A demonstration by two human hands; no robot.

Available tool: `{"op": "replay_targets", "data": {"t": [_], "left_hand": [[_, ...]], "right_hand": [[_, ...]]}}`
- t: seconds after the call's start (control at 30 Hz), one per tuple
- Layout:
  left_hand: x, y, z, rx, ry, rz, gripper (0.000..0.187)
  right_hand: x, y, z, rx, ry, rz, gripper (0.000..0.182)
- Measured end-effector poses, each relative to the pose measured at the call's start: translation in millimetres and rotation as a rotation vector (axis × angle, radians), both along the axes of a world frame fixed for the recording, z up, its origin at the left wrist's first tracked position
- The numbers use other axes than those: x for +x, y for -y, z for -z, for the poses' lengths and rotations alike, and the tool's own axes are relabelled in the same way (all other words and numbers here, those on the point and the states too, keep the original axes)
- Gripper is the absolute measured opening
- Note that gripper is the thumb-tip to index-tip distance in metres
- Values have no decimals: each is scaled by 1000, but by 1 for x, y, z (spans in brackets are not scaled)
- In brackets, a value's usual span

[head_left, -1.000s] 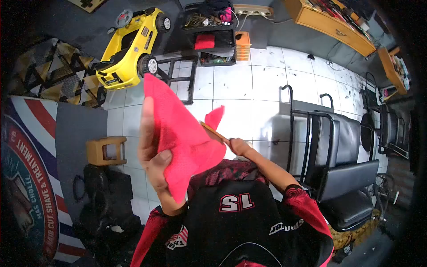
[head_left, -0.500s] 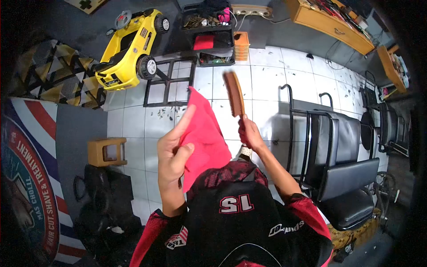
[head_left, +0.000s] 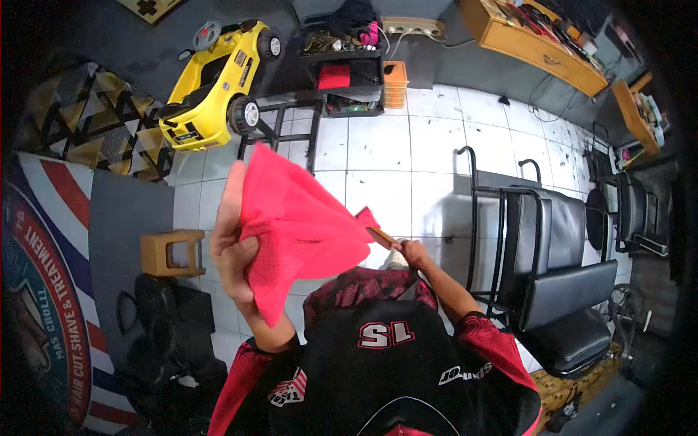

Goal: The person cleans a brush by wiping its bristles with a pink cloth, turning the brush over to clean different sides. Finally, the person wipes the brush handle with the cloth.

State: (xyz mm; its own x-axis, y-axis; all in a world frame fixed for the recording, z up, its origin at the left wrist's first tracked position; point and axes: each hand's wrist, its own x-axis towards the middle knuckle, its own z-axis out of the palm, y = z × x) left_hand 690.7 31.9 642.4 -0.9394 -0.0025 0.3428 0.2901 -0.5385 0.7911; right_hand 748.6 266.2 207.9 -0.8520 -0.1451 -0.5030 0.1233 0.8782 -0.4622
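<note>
My left hand (head_left: 236,254) grips a bright pinkish-red cloth (head_left: 298,218), thumb on its near side and a finger raised along its far edge. The cloth hangs spread out toward the right. In my right hand (head_left: 415,254) is the handle of a wooden brush (head_left: 382,237), held low in front of my lap. The brush points left, and its head is hidden behind the cloth's right corner. A small red flap of cloth shows just above it.
To my right stands a black padded chair (head_left: 563,240) with metal armrests. A brown plastic stool (head_left: 173,253) is at the left. Farther off are a yellow toy car (head_left: 214,87), a black shelf rack (head_left: 352,102) and a wooden drawer unit (head_left: 538,54). Dark clippings dot the white tiles (head_left: 378,145).
My left hand has moved left with the cloth, which is now spread wider. My right hand has lowered the brush from upright to slanting left, its head going behind the cloth.
</note>
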Motion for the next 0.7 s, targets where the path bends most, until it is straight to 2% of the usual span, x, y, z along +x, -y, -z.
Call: {"op": "replay_targets", "data": {"t": [0.03, 0.13, 0.2, 0.27, 0.3, 0.33, 0.37, 0.4, 0.43, 0.47, 0.5, 0.57, 0.6, 0.7], "left_hand": [[1, 1, -8, 6, 60, -29, 72], [4, 15, 7, -44, 132, 71, 73], [6, 3, 5, -109, 173, 24, 66], [1, 8, 26, -311, 195, -8, 60], [-1, 11, 41, -410, 204, -26, 58], [0, 11, 59, -464, 237, -8, 55], [4, 6, 76, -517, 270, 13, 52], [7, 0, 85, -552, 248, -5, 48], [5, 1, 107, -721, 93, -51, 45], [8, -3, 110, -697, 144, -19, 43], [12, -5, 112, -673, 197, 14, 41], [13, 3, 137, -743, 140, -36, 39], [13, 8, 147, -779, 110, -62, 38], [14, 38, 160, -797, 189, 43, 35]], "right_hand": [[5, -4, 4, 19, 34, 74, 59], [4, -10, 2, 115, 170, 145, 59], [-1, -9, -9, 48, 99, 251, 58], [-17, 4, -38, -68, -12, 348, 58], [-23, 11, -68, -266, -112, 331, 59], [-36, 21, -97, -379, 0, 478, 62], [-44, 31, -145, -502, 40, 458, 63], [-45, 42, -185, -664, 56, 446, 59], [-44, 52, -199, -831, 30, 454, 50], [-43, 64, -224, -1108, 41, 445, 38], [-42, 70, -260, -1238, 124, 380, 35], [-39, 82, -275, -1120, 137, 92, 38], [-35, 94, -275, -1059, 7, 119, 36], [-39, 93, -271, -810, 55, 128, 31]]}}
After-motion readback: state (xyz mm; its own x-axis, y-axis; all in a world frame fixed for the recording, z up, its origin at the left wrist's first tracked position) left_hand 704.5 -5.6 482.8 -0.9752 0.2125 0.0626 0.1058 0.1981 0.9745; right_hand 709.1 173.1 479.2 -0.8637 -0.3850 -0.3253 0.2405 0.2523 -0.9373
